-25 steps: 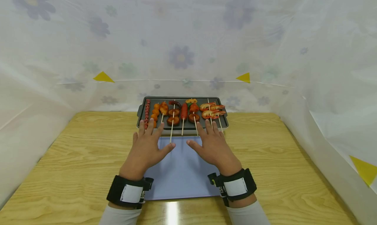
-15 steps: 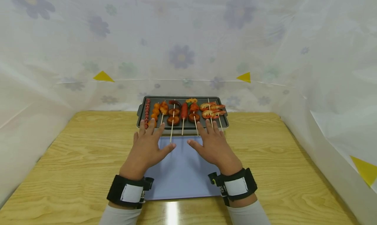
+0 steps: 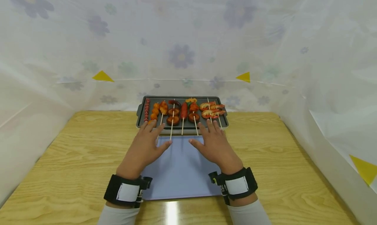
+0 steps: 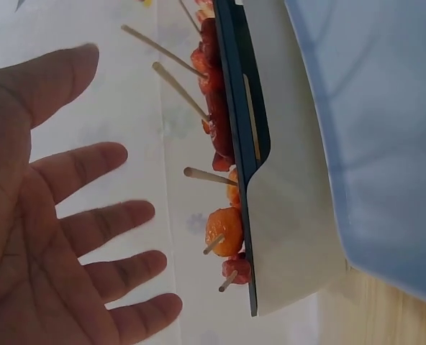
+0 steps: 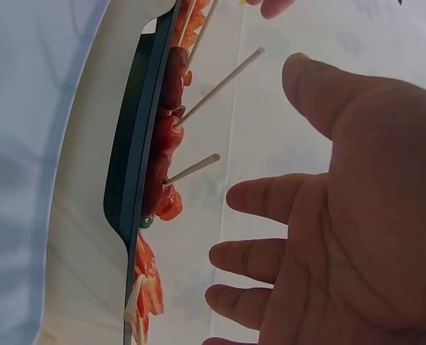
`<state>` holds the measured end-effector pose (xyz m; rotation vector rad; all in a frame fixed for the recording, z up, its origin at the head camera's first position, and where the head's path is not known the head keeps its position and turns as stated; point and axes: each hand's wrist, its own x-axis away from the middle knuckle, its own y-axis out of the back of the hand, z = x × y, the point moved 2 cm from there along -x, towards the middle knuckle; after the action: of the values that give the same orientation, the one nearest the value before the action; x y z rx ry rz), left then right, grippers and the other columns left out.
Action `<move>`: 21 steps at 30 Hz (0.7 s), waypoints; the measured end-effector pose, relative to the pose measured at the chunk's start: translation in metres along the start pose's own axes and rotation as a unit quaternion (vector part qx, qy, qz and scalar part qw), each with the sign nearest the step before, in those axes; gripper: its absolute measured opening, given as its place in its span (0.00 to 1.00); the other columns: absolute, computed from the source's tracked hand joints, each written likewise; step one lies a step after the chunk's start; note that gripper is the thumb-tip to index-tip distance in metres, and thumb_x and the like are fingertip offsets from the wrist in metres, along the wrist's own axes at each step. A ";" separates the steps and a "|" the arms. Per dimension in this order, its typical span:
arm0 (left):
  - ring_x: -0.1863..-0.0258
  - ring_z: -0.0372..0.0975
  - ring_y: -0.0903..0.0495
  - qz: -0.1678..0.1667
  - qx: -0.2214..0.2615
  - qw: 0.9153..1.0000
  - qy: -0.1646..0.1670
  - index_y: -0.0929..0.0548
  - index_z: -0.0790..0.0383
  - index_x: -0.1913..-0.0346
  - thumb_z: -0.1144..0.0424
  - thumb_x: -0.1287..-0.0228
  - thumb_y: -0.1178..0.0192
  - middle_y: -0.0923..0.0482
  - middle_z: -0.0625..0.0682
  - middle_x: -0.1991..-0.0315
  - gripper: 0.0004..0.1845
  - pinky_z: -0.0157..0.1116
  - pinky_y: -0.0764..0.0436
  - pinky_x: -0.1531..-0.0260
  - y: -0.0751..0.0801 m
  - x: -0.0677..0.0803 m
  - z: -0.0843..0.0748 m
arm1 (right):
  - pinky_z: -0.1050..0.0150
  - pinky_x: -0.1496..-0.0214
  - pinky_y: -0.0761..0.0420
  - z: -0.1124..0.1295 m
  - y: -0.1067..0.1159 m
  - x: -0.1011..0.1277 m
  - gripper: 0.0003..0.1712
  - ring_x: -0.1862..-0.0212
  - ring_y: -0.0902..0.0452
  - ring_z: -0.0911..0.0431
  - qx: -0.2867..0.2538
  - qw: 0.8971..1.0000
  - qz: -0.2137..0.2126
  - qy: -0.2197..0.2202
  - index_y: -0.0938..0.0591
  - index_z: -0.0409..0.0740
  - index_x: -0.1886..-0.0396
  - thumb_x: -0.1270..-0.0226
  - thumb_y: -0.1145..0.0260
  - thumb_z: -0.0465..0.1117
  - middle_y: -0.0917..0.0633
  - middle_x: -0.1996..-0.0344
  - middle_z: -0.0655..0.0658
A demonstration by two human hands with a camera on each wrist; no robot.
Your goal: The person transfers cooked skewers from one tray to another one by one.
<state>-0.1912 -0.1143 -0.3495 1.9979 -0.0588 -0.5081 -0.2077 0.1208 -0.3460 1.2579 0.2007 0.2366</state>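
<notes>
Both hands hover palms down with fingers spread, holding nothing. In the head view my left hand (image 3: 145,149) overlaps the front left of a dark grill pan (image 3: 188,124), and my right hand (image 3: 217,148) overlaps its front right. Several food skewers lie in the pan: small red pieces (image 3: 147,109), orange balls (image 3: 154,111), a red sausage (image 3: 184,110), brown round slices (image 3: 173,120) and shrimp (image 3: 210,113). Their sticks point toward me. The left wrist view shows the left fingers apart from an orange ball (image 4: 224,230); in the right wrist view a stick (image 5: 220,88) points toward the right thumb.
A flat lavender-blue board (image 3: 180,176) lies in front of the pan, beneath the hands. A pale base (image 4: 292,237) supports the pan. Below is a wood-grain table (image 3: 265,159), enclosed by floral white sheeting (image 3: 182,32) with yellow triangles (image 3: 243,77) on it.
My left hand has drifted slightly left, its thumb moving away from the middle stick. The right hand has shifted very slightly right. The skewers and pan stay in place.
</notes>
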 end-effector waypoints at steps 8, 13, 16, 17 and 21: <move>0.47 0.57 0.25 -0.110 0.053 0.993 -0.002 0.18 0.68 0.44 0.62 0.34 0.35 0.21 0.63 0.48 0.19 0.55 0.24 0.49 0.015 0.003 0.021 | 0.34 0.30 0.45 -0.005 0.005 -0.002 0.42 0.25 0.55 0.31 -0.007 0.999 -0.026 0.026 0.35 0.37 0.26 0.29 0.40 0.59 0.44 0.27 0.27; 0.60 0.54 0.23 -0.171 0.069 0.982 0.051 0.17 0.72 0.53 0.69 0.34 0.40 0.21 0.63 0.59 0.11 0.51 0.23 0.62 0.024 0.012 0.034 | 0.36 0.32 0.39 -0.011 0.007 -0.002 0.40 0.26 0.49 0.33 -0.017 0.998 -0.047 0.027 0.34 0.35 0.28 0.29 0.38 0.57 0.41 0.28 0.27; 0.64 0.54 0.23 -0.172 0.073 0.978 0.093 0.18 0.72 0.55 0.69 0.34 0.43 0.21 0.64 0.62 0.10 0.51 0.23 0.65 0.027 0.016 0.040 | 0.37 0.32 0.38 -0.014 0.009 -0.001 0.40 0.27 0.47 0.34 -0.018 0.998 -0.057 0.028 0.33 0.34 0.28 0.29 0.38 0.56 0.40 0.29 0.26; 0.64 0.54 0.23 -0.163 0.079 0.977 0.112 0.18 0.73 0.54 0.69 0.34 0.44 0.21 0.65 0.62 0.11 0.51 0.23 0.65 0.028 0.017 0.042 | 0.37 0.32 0.38 -0.015 0.009 -0.001 0.40 0.27 0.47 0.34 -0.018 0.998 -0.059 0.028 0.33 0.33 0.28 0.29 0.38 0.56 0.40 0.28 0.26; 0.58 0.58 0.24 -0.088 0.106 0.968 0.209 0.22 0.75 0.47 0.65 0.32 0.48 0.24 0.69 0.55 0.18 0.54 0.24 0.61 0.031 0.022 0.051 | 0.37 0.31 0.39 -0.018 0.012 -0.001 0.39 0.27 0.46 0.34 -0.026 0.996 -0.074 0.032 0.33 0.32 0.30 0.29 0.37 0.54 0.39 0.29 0.26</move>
<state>-0.1852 -0.1776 -0.3497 2.2944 0.3421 -0.1864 -0.2147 0.1402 -0.3403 1.1782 0.3396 0.1524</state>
